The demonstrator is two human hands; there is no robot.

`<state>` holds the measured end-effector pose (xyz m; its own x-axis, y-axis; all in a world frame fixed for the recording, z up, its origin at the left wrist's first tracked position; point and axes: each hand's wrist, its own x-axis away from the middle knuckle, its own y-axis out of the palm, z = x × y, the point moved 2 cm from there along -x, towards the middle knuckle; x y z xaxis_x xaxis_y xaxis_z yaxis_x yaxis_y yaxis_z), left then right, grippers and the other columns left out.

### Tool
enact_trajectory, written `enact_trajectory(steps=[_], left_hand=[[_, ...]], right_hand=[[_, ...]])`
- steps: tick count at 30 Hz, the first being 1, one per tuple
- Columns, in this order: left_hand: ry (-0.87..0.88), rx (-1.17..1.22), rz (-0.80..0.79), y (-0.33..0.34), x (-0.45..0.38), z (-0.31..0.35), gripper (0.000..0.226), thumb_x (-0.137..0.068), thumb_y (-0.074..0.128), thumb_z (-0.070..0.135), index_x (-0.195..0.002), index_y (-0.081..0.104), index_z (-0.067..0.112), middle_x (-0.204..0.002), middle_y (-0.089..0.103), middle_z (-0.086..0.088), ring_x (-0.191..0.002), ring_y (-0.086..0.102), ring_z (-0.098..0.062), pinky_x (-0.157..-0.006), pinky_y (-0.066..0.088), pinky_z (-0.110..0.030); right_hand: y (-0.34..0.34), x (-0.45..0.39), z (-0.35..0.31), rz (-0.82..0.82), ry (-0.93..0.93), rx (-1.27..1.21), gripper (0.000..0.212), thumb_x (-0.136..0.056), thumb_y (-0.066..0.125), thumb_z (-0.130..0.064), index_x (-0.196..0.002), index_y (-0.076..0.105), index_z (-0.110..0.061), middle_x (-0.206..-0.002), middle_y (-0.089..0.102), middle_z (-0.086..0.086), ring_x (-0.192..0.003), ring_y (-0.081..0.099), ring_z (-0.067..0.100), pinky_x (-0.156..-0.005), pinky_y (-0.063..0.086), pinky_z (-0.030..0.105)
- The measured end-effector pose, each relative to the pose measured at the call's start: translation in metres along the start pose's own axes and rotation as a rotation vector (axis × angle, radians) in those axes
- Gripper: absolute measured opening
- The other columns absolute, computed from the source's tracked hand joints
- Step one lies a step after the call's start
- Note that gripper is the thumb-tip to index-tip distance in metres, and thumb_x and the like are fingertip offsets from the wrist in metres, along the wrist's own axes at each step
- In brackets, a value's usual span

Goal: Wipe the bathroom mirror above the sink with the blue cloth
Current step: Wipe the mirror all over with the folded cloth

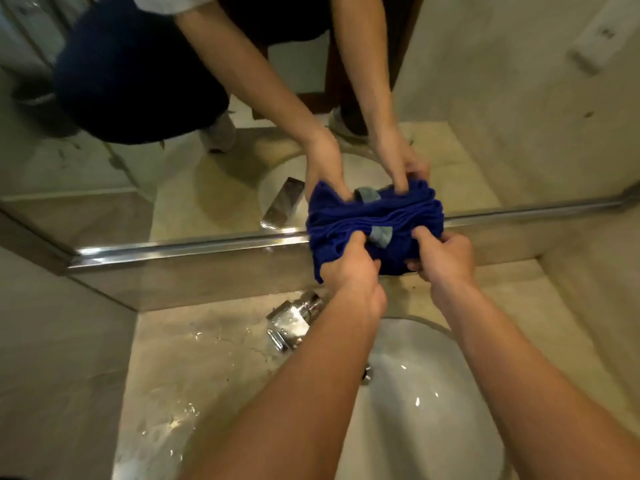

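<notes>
A bunched dark blue cloth with a small grey tag lies against the bottom edge of the mirror, over its metal frame strip. My left hand grips the cloth's left part with curled fingers. My right hand pinches its right part between thumb and fingers. The mirror reflects both hands and the cloth just above the real ones. The sink sits below my forearms.
A chrome tap stands on the wet stone counter left of my left forearm. Water drops spread across the counter's left side. A white wall fitting hangs on the tiled wall at the upper right.
</notes>
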<state>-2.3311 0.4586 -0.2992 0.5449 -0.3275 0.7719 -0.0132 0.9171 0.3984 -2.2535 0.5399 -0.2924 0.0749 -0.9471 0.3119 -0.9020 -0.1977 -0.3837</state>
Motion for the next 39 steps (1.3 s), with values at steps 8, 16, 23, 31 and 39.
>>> enact_trajectory(steps=[8, 16, 23, 31, 39], left_hand=[[-0.232, -0.091, -0.223, -0.027, 0.057, 0.005, 0.018, -0.089, 0.062, 0.012, -0.107, 0.065, 0.011, -0.092, 0.068, -0.005, -0.077, 0.063, -0.012, -0.065, 0.053, -0.019], [-0.29, -0.032, -0.281, -0.076, 0.097, 0.07, 0.037, -0.093, 0.056, 0.039, -0.103, 0.063, 0.004, -0.098, 0.068, -0.015, -0.092, 0.066, -0.027, -0.079, 0.053, -0.036], [-0.358, 0.033, -0.426, -0.127, 0.089, 0.091, 0.056, -0.091, 0.054, 0.048, -0.114, 0.058, -0.003, -0.111, 0.07, -0.016, -0.095, 0.071, -0.031, -0.078, 0.057, -0.042], [-0.161, -0.007, -0.387, -0.119, 0.078, 0.087, 0.021, -0.096, 0.052, 0.015, -0.109, 0.066, 0.006, -0.094, 0.075, -0.008, -0.083, 0.072, -0.015, -0.068, 0.057, -0.03], [-0.198, 0.04, -0.437, -0.121, 0.078, 0.085, 0.03, -0.085, 0.041, -0.003, -0.111, 0.056, 0.002, -0.096, 0.066, -0.018, -0.087, 0.066, -0.027, -0.07, 0.057, -0.035]], right_hand=[[-0.076, 0.049, -0.049, -0.222, -0.228, 0.409, 0.051, -0.056, 0.063, -0.048, -0.074, 0.062, 0.0, -0.063, 0.056, 0.008, -0.063, 0.051, 0.019, -0.059, 0.04, 0.039], [-0.039, 0.145, -0.096, -0.375, -0.693, 0.547, 0.028, -0.071, 0.069, -0.024, -0.054, 0.047, -0.032, -0.05, 0.046, -0.011, -0.051, 0.04, 0.006, -0.05, 0.03, 0.022], [-0.011, 0.173, -0.074, -0.658, -1.108, 0.912, 0.033, -0.075, 0.071, -0.033, -0.081, 0.039, -0.025, -0.081, 0.044, -0.012, -0.07, 0.042, 0.011, -0.063, 0.038, 0.029], [-0.014, 0.174, -0.082, -0.61, -0.419, 0.279, 0.024, -0.077, 0.07, -0.044, -0.083, 0.068, -0.021, -0.082, 0.072, 0.003, -0.076, 0.066, 0.015, -0.077, 0.054, 0.035], [-0.025, 0.16, -0.071, -0.474, 0.139, -0.188, 0.034, -0.083, 0.07, 0.001, -0.107, 0.048, -0.009, -0.094, 0.065, 0.014, -0.081, 0.067, 0.021, -0.067, 0.057, 0.028]])
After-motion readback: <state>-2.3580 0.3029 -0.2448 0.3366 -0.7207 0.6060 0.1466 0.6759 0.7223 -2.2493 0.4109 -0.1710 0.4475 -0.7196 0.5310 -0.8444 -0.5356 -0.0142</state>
